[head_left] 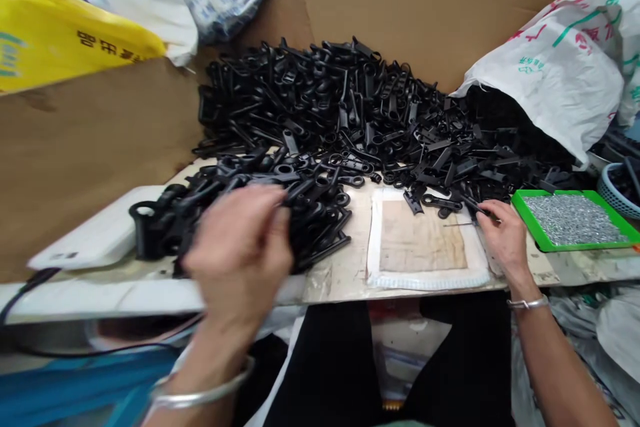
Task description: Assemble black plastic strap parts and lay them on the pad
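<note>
My left hand (240, 233) hangs over a near heap of black plastic parts (320, 227). It is smeared by motion, with its fingers bent; whether it holds a part is not clear. On the right, my right hand (505, 240) is closed in a pinch on a thin dark piece (490, 215), mostly covered by the fingers. A fine metal rod (457, 224) sticks out to the left of these fingertips. Beneath and beside that hand lies a white-edged cloth pad (425, 277). A few loose black parts (443, 202) rest at the pad's far edge.
A large pile of black parts (320, 93) leans against the cardboard wall (400, 0). At right are a green tray (545, 240) of small silvery pieces, a blue basket (617, 197) and a white sack (555, 73). A white box (95, 233) lies at left.
</note>
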A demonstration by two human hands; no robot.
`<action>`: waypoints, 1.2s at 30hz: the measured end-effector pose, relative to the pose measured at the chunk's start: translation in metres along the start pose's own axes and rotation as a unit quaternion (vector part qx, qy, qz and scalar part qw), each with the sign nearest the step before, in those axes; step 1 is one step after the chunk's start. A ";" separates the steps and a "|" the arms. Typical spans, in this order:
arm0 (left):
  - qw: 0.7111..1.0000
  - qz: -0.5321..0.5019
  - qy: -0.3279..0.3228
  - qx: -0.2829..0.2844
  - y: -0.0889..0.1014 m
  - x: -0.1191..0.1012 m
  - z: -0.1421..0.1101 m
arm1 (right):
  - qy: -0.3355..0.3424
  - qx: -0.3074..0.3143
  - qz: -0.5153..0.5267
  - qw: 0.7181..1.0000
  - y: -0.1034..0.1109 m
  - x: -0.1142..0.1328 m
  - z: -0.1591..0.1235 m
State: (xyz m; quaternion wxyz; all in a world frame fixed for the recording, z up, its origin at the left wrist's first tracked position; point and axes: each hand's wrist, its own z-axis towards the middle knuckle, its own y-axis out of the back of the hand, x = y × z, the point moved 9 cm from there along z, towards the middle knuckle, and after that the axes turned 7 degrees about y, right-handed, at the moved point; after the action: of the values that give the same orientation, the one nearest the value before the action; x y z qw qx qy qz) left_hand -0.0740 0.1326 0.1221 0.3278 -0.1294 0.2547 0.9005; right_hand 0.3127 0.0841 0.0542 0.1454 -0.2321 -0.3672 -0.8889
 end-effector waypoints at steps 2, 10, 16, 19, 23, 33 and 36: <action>0.990 -0.083 -0.021 0.111 -0.029 -0.038 -0.020 | 0.040 -0.006 0.005 0.999 0.004 0.015 -0.005; 0.923 -0.244 0.024 0.296 -0.096 -0.097 -0.061 | 0.158 0.064 0.085 0.982 -0.001 0.074 -0.024; 0.786 -0.332 0.212 0.477 -0.117 -0.085 -0.090 | 0.087 0.199 0.255 0.942 -0.037 0.086 -0.028; 0.689 -0.397 0.419 0.439 -0.117 -0.056 -0.113 | 0.053 0.229 0.173 0.956 -0.072 0.071 -0.012; 0.572 -0.521 0.532 0.345 -0.108 -0.041 -0.125 | 0.168 0.272 -0.153 0.935 -0.118 0.082 0.008; 0.489 -0.595 0.593 0.236 -0.087 -0.027 -0.125 | 0.068 0.357 -0.111 0.925 -0.112 0.083 -0.003; 0.479 -0.593 0.604 0.233 -0.090 -0.027 -0.127 | 0.031 0.444 -0.061 0.894 -0.115 0.092 -0.026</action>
State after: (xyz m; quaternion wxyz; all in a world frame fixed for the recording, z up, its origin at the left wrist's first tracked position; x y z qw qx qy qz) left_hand 0.0134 0.1081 -0.0075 0.5671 -0.6806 0.4530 0.1001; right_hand 0.1769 0.1358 0.0187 0.1899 -0.0923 -0.7322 -0.6476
